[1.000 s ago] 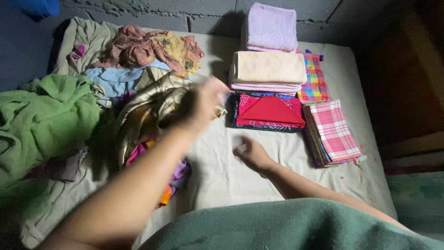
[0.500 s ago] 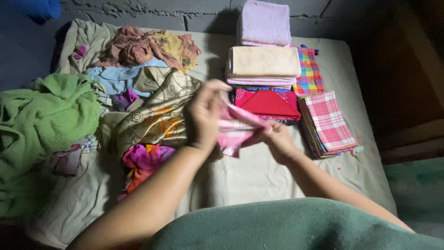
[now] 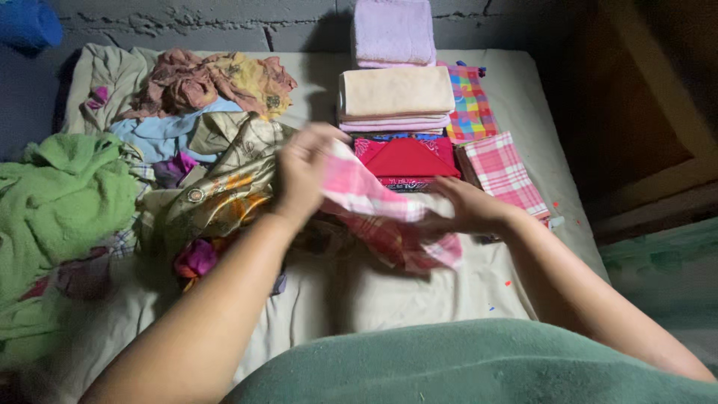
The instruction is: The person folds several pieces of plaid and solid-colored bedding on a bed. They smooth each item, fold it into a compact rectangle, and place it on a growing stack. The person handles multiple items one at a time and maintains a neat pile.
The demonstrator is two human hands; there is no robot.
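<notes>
Currently the pink checked cloth (image 3: 378,213) hangs between both hands above the bed sheet (image 3: 389,292). Left hand (image 3: 303,173) fingers pinch its upper edge; right hand (image 3: 467,208) fingers clamp the opposite side. Judged light, soft, limp: grip corners, keep taut

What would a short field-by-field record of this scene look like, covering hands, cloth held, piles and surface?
left hand: grips one end of the pink plaid cloth
right hand: grips its other end
cloth state: stretched between the hands, lower part hanging loose
folded stacks: far side, right of centre
unfolded heap: left, with a green towel
surface: pale sheet
</notes>
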